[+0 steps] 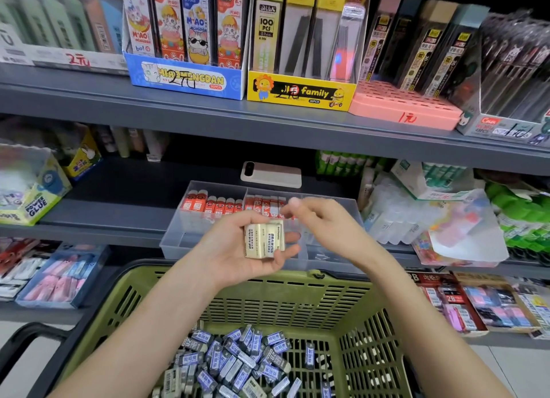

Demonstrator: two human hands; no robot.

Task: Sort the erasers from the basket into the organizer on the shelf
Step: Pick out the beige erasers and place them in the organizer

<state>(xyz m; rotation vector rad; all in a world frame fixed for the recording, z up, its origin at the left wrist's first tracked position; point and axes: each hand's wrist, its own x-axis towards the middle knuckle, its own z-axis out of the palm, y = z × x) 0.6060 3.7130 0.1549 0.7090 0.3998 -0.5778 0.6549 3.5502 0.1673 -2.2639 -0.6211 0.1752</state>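
We see the left hand [235, 248] raised palm up above the far rim of the basket, its fingers [287, 251] and thumb curled round a small bundle of cream drawing erasers [263, 240]. The bundle stands upright in the grip, with the word DRAWING running along the wrappers. It sits in front of the clear organizer [175, 240], and we cannot tell whether the two touch. The right hand [324, 228] hovers just beside the bundle, over the organizer's right side. Its fingers are loosely bent and the tips of thumb and forefinger are close together. Motion blur smears those tips, so we cannot tell whether they pinch anything.

The organizer rests on the grey shelf [113, 219] and is divided into compartments. Its back left compartment holds a row of red-wrapped erasers [211, 204] standing on end, and the compartment to the right of it holds red and white erasers [265, 205].

Below the hands, the olive green basket [297, 287] holds a heap of blue-and-grey wrapped erasers [238, 359], lying every which way on its slatted bottom. Behind the organizer a phone [270, 175] lies flat on the same shelf. Well to the left stands a yellow POWER GLUE box [35, 201]. On the shelf above we see a blue MIAOMENGDAN display box [184, 79] and a yellow family display box [300, 92], standing side by side
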